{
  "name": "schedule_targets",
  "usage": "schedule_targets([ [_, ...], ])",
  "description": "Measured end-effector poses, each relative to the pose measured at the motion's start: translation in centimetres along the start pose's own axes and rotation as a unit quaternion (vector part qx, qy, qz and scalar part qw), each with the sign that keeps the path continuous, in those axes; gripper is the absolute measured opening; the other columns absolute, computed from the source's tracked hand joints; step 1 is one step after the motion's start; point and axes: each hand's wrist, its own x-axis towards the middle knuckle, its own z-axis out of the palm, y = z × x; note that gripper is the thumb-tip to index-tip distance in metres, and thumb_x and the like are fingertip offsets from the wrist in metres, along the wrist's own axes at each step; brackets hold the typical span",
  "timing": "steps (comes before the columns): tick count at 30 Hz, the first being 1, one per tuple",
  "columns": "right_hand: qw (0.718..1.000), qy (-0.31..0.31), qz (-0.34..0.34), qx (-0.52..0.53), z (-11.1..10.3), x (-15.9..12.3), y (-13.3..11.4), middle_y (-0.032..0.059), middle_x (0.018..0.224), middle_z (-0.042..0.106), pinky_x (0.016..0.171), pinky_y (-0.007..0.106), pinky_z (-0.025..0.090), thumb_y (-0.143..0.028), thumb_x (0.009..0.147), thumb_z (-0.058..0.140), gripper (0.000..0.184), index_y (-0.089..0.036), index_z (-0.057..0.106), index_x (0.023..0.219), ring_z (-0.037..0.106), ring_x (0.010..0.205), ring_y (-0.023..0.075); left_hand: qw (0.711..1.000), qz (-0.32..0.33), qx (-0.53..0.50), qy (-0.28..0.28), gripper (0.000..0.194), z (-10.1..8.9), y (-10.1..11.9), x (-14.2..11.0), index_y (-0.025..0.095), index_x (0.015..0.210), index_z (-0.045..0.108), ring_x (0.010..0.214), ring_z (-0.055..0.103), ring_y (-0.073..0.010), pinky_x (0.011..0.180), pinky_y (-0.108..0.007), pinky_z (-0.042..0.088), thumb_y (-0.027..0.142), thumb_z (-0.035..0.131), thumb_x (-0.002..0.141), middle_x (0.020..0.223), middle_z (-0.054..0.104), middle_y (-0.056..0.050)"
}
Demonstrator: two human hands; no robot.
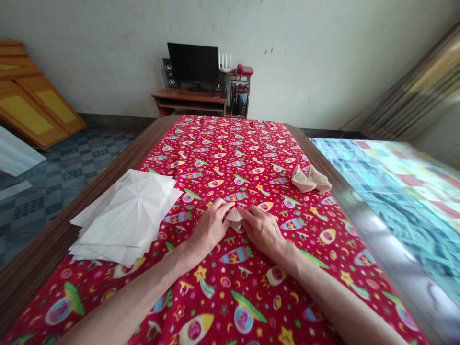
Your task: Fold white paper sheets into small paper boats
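Note:
A small folded piece of cream paper (pixel 235 218) lies low over the red patterned cloth (pixel 237 282), between my two hands. My left hand (pixel 214 219) pinches its left side with closed fingers. On the opposite side, my right hand (pixel 261 227) grips the paper's right edge, its fingertips partly hidden behind the thumb and the fold. To the left of my hands sits a stack of creased cream paper sheets (pixel 122 215); the top one carries fold lines that radiate from its centre. Several folded paper shapes (pixel 311 179) rest at the right of the cloth.
The cloth covers a dark wooden table (pixel 134 151) whose side edges show. Beyond it stands a desk (pixel 190 96) with a monitor (pixel 194 63), speakers and a red telephone (pixel 244 70). A bed (pixel 391 191) is at the right, a wooden cabinet (pixel 34 100) at the left.

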Motion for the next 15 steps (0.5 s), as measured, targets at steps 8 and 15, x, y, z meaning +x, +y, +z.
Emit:
schedule_targets([
  [8,0.987,-0.036,-0.11,-0.109,-1.0,-0.6,0.5,0.0089,0.088,0.057,0.052,0.028,0.034,-0.017,0.093,0.044,0.03,-0.017,0.055,0.121,0.05,0.076,0.0199,0.977,0.141,0.145,-0.071,0.018,-1.8,0.6,-1.6,0.016,0.102,0.06,0.092,0.057,-0.0195,0.084,-0.034,0.051,0.014,0.046,0.093,0.094,0.06,-0.005],
  [15,0.993,0.009,-0.119,0.018,-0.6,-1.4,1.3,0.0066,0.089,0.058,0.066,0.028,0.042,-0.018,0.094,0.045,0.021,-0.019,0.063,0.103,0.051,0.078,0.0172,0.982,0.138,0.091,-0.09,0.018,-2.3,0.9,-1.7,0.015,0.096,0.06,0.095,0.056,-0.0179,0.085,-0.032,0.05,0.014,0.043,0.094,0.096,0.059,-0.005],
])
